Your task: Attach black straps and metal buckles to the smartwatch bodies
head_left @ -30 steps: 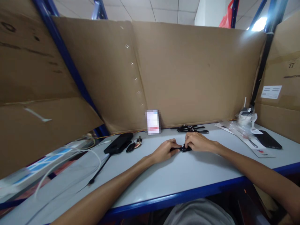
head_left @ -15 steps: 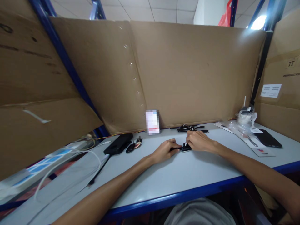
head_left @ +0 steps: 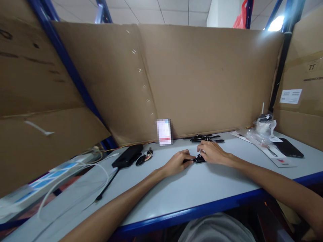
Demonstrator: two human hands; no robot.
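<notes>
A small black object with a thin, handle-like left end and a wider part with a shiny spot lies low over the grey table. Its exact kind is hard to make out. My left hand is closed, pinching the thin end between thumb and fingers. From the other side my right hand curls over the wider part, its bent fingertips on it and partly hiding it. Just behind my right hand, several similar black pieces with shiny bits lie in a loose pile.
A pixelated upright card or screen leans against the cardboard wall. Keys and a black case-like device with a cable lie left, near a power strip. On the right are clear packaging and a black phone.
My right hand has shifted slightly left, its fingers moving a little over the black object. My left hand keeps its place. The view has tilted very slightly.
</notes>
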